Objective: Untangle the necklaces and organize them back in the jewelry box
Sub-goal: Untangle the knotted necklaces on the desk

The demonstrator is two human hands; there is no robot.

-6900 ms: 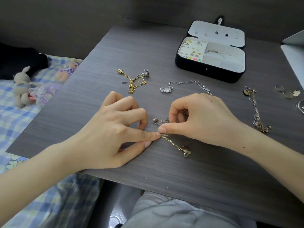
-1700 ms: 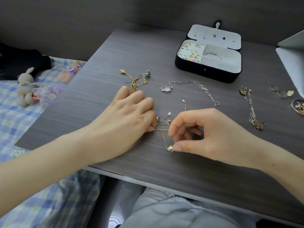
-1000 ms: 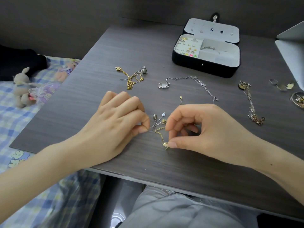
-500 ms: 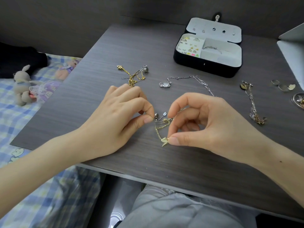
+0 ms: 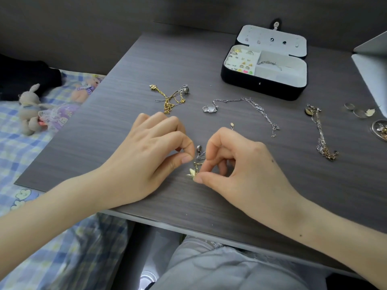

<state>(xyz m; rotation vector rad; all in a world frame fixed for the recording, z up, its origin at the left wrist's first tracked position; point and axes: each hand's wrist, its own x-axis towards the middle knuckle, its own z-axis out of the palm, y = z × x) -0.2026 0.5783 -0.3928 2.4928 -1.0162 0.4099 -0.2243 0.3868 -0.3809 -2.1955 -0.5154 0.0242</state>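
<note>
A small tangle of gold and silver chains [image 5: 198, 162] lies on the grey desk [image 5: 209, 65] between my hands. My left hand [image 5: 150, 155] pinches its left side with thumb and forefinger. My right hand [image 5: 236, 164] pinches the gold pendant end at the tangle's lower edge. A gold-and-silver knot [image 5: 170, 97] lies beyond my left hand. A silver necklace with a clear pendant [image 5: 240, 107] lies in the middle. Another mixed chain [image 5: 321, 132] lies to the right. The black jewelry box [image 5: 265, 80] stands open at the back, with earrings and a ring inside.
Rings and small pieces [image 5: 360, 110] and a round metal dish [image 5: 380, 128] sit at the right edge, near a grey laptop [image 5: 372, 65]. Plush toys [image 5: 29, 109] lie on a checked bed left of the desk. The desk's front edge runs just under my wrists.
My hands have drawn closer together over the tangle. The right hand has kept its pinch on the gold pendant and bunched the chain toward the left hand.
</note>
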